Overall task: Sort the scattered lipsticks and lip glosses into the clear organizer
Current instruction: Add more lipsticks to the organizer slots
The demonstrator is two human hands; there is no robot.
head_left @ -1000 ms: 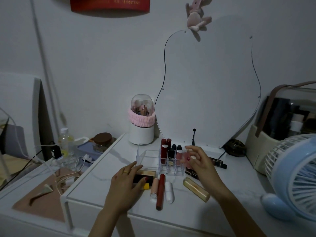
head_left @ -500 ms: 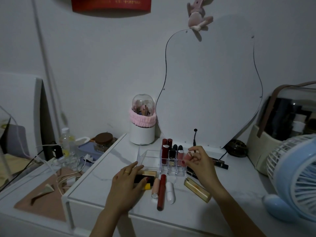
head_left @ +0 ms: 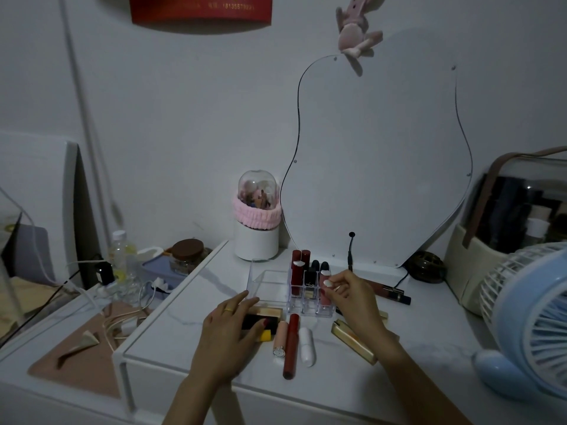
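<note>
Beside the fan (head_left: 527, 320), right hand (head_left: 352, 299) pinches a pink gloss (head_left: 324, 291), seemingly slotted.

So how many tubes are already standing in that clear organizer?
5 that I can see: two tall dark red ones at the back left, two black-capped ones in the middle, and a pink one at the right hand. Others may be hidden.

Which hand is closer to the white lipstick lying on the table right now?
Left, narrowly. The left hand rests just left of the white lipstick, beyond two tubes. The right hand is up behind it at the clear organizer.
</note>
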